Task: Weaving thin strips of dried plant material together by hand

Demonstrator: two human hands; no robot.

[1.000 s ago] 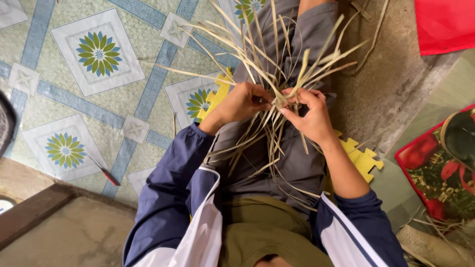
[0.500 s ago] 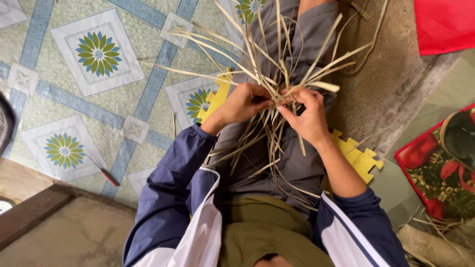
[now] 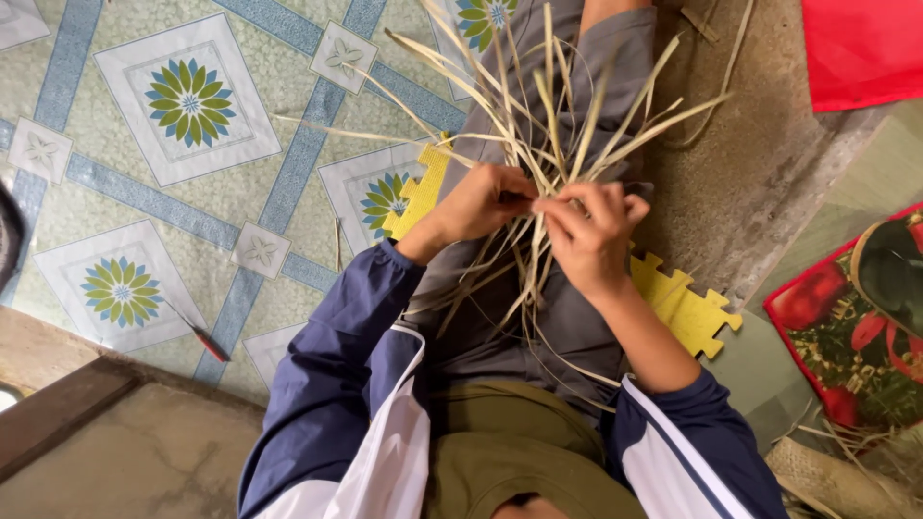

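Both hands, left (image 3: 481, 204) and right (image 3: 588, 235), grip my fanned palm-leaf strips (image 3: 538, 125) at their crossing, long axes pointing away over my lap.

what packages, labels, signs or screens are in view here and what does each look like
No labels, signs or screens show.
Printed bag or wrapper: right edge, on the floor beside the yellow foam mat; flat, red with green leaf and fruit pattern, possibly a package.
Red sheet: top right corner, plain flat red, kind unclear.
Both hands, left hand and right hand, grip pale straw strips, far from these.
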